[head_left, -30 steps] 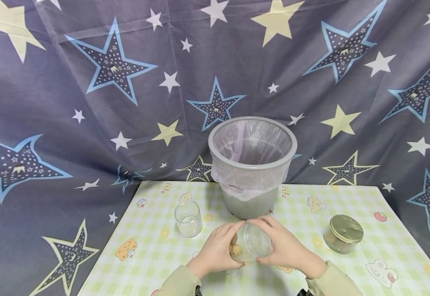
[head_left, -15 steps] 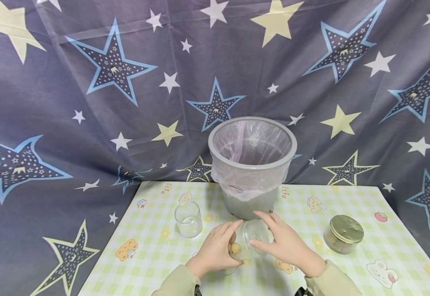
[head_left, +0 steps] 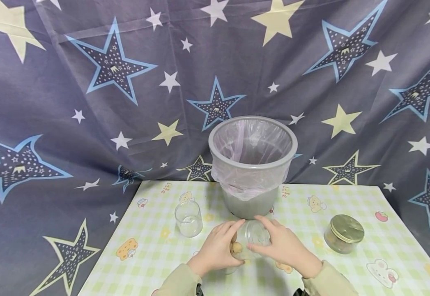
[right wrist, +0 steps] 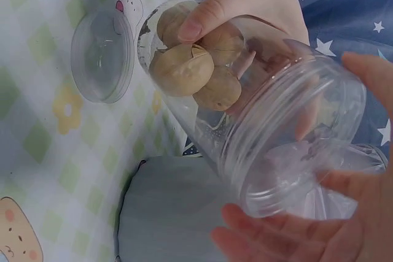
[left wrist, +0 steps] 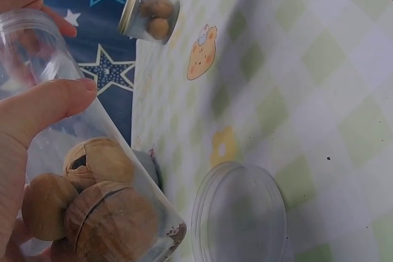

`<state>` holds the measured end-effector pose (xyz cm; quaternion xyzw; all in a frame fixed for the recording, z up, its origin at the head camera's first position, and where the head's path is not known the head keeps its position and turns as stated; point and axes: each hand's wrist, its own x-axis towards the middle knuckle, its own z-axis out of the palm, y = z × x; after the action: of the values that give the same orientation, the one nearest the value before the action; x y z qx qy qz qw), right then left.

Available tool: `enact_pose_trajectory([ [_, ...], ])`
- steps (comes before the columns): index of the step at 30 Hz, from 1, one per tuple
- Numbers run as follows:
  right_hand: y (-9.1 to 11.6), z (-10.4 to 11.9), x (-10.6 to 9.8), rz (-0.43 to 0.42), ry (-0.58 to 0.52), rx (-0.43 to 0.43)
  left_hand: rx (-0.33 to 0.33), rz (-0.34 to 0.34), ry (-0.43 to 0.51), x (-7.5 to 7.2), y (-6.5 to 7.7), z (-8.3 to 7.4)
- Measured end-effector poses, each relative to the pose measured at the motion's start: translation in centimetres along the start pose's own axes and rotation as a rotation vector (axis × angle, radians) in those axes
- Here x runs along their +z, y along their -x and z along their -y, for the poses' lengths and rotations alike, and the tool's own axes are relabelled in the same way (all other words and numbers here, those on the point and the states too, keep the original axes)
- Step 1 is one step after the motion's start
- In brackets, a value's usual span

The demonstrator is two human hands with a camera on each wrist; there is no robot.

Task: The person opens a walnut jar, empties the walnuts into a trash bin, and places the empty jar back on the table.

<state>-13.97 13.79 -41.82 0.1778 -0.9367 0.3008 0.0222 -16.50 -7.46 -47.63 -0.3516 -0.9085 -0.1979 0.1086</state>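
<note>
A clear ridged jar [right wrist: 209, 115] with several round brown nuts [left wrist: 110, 219] inside lies tilted onto its side above the table. My left hand [head_left: 218, 248] grips its body, thumb across the near side; the nuts sit toward its base. Around the jar's ridged end, my right hand [head_left: 285, 246] has its fingers spread, with no plain grip in the right wrist view. Whether a clear cap covers that end, I cannot tell. Below the jar a clear round lid [left wrist: 239, 213] lies on the checked tablecloth.
A grey bin [head_left: 251, 205] with a pinkish liner stands just beyond my hands. To the left is a clear open container [head_left: 189, 220]. A gold-lidded jar [head_left: 344, 234] with nuts stands right. Behind hangs a star-patterned cloth [head_left: 133, 115].
The right hand held the ridged end a second ago, then loosened and spread its fingers; now it is closer around that end again. The left hand and jar barely moved.
</note>
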Motion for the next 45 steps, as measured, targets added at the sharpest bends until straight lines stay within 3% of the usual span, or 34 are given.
enact_pose_trajectory([
  [8,0.3,-0.7,0.4,-0.024,0.024,-0.101,-0.016,0.012,0.03,0.0,0.1,0.1],
  [25,0.3,-1.3,0.0,-0.041,0.02,-0.281,0.016,-0.004,0.031,0.1,0.2,0.3],
  [34,0.2,-1.6,0.0,-0.059,0.069,-0.328,0.023,-0.013,0.036,0.2,0.2,0.4],
  [45,0.3,-1.7,-0.2,-0.069,0.083,-0.433,-0.001,0.03,0.061,0.2,0.3,0.5],
])
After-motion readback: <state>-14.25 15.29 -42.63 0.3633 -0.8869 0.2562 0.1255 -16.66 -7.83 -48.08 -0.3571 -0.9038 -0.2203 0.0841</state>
